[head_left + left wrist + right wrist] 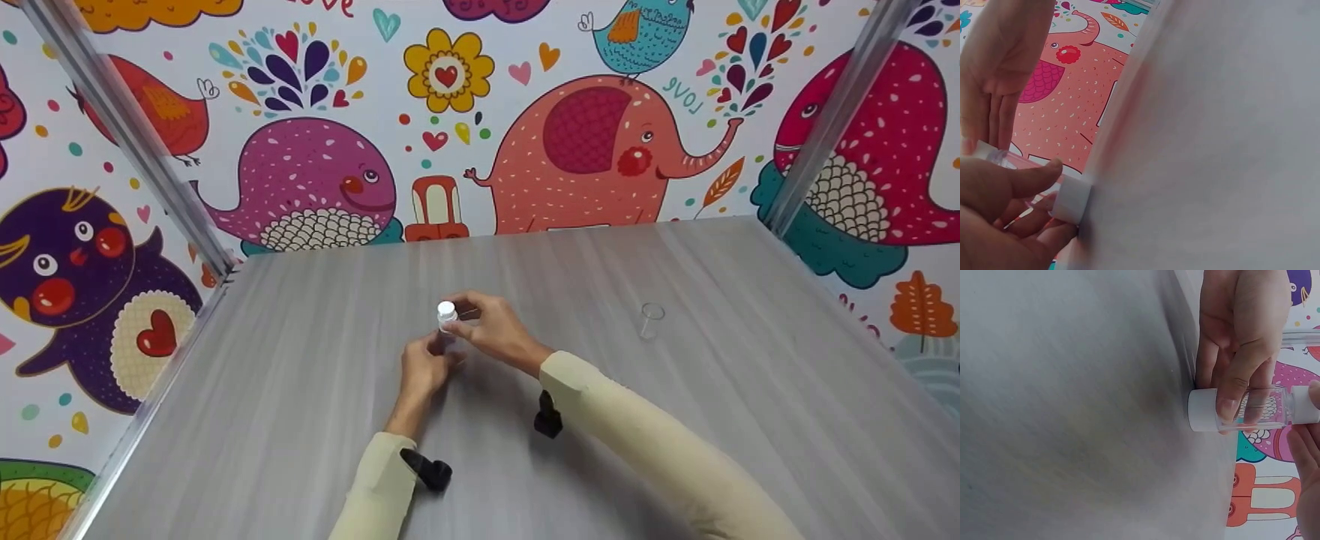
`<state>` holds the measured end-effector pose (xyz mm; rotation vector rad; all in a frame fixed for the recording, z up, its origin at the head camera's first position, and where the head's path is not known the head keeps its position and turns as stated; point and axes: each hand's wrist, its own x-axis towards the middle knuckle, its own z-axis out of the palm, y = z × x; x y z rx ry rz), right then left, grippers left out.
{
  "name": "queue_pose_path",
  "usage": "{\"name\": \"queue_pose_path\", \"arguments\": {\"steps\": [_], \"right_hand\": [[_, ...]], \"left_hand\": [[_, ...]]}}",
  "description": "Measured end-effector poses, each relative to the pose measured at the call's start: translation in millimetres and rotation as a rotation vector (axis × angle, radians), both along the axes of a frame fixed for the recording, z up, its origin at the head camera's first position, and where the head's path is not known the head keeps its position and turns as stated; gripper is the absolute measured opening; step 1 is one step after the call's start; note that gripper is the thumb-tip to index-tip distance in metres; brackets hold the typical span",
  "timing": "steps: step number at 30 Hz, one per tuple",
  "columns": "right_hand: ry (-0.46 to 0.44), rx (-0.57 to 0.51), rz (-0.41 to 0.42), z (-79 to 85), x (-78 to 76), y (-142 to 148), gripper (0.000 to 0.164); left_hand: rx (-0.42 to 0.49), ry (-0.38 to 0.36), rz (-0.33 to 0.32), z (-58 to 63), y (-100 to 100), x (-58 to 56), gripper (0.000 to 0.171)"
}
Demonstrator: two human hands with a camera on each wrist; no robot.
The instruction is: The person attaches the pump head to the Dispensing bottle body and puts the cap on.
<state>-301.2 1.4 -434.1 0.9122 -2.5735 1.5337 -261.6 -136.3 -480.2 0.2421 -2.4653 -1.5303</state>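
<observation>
A clear bottle with a white base and a white cap stands upright near the middle of the table. Low on its body, my left hand holds it with thumb and fingers wrapped around. My right hand pinches the cap between thumb and fingers from the right side. In the left wrist view the base meets the table surface, while the fingers cover much of the clear body. Whether the cap is loose or tight cannot be seen.
A transparent cup-like piece with a round rim stands on the grey table to the right of the hands. Behind the table rises a wall with cartoon animals. Metal posts flank the table's far corners.
</observation>
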Motion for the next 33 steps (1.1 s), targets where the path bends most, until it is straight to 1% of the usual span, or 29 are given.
{"name": "queue_pose_path", "arguments": {"steps": [6, 9, 15, 19, 23, 27, 33], "right_hand": [[0.022, 0.016, -0.03, -1.4, 0.7, -1.7, 0.037], [0.029, 0.016, -0.038, -3.6, 0.5, -1.8, 0.038], [0.054, 0.021, -0.039, -8.5, -0.9, -1.2, 0.047], [0.028, -0.003, -0.024, -7.8, -0.5, 0.0, 0.053], [-0.003, -0.05, 0.016, -4.6, 0.9, 0.5, 0.054], [-0.022, -0.061, 0.05, -2.9, 1.9, -0.1, 0.052], [0.033, -0.036, 0.046, -4.4, 1.9, -1.9, 0.045]], "left_hand": [[0.013, -0.01, 0.013, -0.3, 0.0, -0.1, 0.03], [0.031, -0.013, 0.014, -0.4, 0.5, 0.4, 0.028], [0.044, 0.005, 0.014, -0.4, 1.2, 1.1, 0.026], [0.049, 0.018, 0.006, -0.6, 0.5, 0.9, 0.027], [0.056, 0.016, -0.003, -0.1, -0.2, 0.7, 0.029], [0.063, -0.006, -0.006, 0.8, -0.7, 0.7, 0.027], [0.028, -0.006, -0.013, 0.7, -1.2, -0.4, 0.024]]}}
